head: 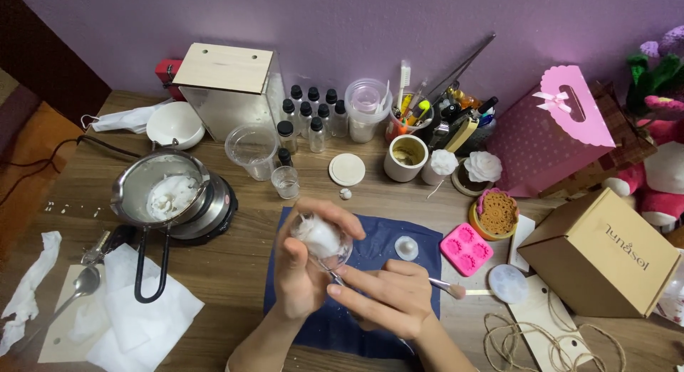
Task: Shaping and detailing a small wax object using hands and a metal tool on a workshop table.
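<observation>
A small clear glass cup (322,238) with something white and fluffy in it is sitting tipped in the left hand (303,261), fingers curling around it, above the dark blue cloth (370,258) near the front edge of the tabletop (242,272). The right hand (388,295) is pinching a thin brush (447,288), its pink bristle end pointing right and its other end reaching into the cup.

On the cloth just beside the hands there's a small white round mould (406,248). Off its right edge are lying a pink flower mould (466,249) and a pale round disc (507,283), with a brown cardboard box (602,254) further right and some twine (541,343) toward the front right corner.

Over on the left side a metal melting pot (160,190) with white wax is sitting on a small hot plate, with white paper towels (135,315) and a spoon (82,286) in front of it. Along the back edge are standing a wooden box (228,87), little black-capped bottles (313,112) and a pink gift bag (548,130).
</observation>
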